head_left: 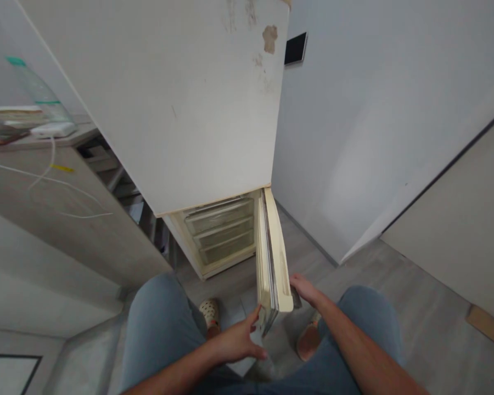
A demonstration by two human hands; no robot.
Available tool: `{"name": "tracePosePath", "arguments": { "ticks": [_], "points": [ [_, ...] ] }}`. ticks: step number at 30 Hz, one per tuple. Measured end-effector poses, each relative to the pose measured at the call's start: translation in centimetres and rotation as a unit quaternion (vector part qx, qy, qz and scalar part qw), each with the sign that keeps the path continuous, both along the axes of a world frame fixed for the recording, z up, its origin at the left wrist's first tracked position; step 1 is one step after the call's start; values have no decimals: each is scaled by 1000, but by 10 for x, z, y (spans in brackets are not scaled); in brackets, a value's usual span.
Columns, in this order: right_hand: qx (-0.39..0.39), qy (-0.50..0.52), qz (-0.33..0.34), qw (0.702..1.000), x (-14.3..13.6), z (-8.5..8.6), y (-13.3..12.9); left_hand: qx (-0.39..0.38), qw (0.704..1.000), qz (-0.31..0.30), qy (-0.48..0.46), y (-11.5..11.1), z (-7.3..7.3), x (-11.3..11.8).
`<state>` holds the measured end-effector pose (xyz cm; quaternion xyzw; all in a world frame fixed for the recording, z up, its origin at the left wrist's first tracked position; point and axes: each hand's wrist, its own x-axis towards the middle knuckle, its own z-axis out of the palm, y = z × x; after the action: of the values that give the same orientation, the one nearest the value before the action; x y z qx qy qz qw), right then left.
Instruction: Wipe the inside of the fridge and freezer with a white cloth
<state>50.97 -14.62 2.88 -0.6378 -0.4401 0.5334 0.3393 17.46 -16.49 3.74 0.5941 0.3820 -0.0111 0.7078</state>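
The lower freezer door (278, 247) of a white refrigerator (189, 109) stands swung out toward me, edge on. My left hand (242, 337) is at its near inner edge, fingertips touching the door's inside lining, thumb and fingers apart. On the outer face, low by the corner, is my right hand (307, 289), its fingers closed at a small dark grey thing (296, 299) whose kind I cannot make out. Inside the freezer compartment are several see-through drawers (224, 230), all pushed in.
At left, a wooden cabinet (86, 219) carries a plastic bottle (45, 93), a white device (53, 129) and cables. A grey wall (354, 137) stands right of the refrigerator. My knees flank the door. A wooden piece (488, 327) lies on the floor at right.
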Motion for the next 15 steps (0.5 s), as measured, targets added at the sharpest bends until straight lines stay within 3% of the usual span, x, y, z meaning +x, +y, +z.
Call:
{"name": "tracePosePath", "arguments": {
  "ticks": [4, 7, 11, 15],
  "points": [
    [13, -18, 80, 997, -29, -4, 24, 27, 998, 43, 24, -2, 0, -30],
    [21, 14, 110, 994, -61, -11, 38, 38, 992, 110, 49, 3, -5, -54],
    [30, 107, 179, 977, -105, -18, 56, 69, 965, 238, 92, 26, -19, -88],
    [66, 120, 213, 967, -139, -25, 81, 83, 912, 393, 77, 60, -34, -127]
  ]
}}
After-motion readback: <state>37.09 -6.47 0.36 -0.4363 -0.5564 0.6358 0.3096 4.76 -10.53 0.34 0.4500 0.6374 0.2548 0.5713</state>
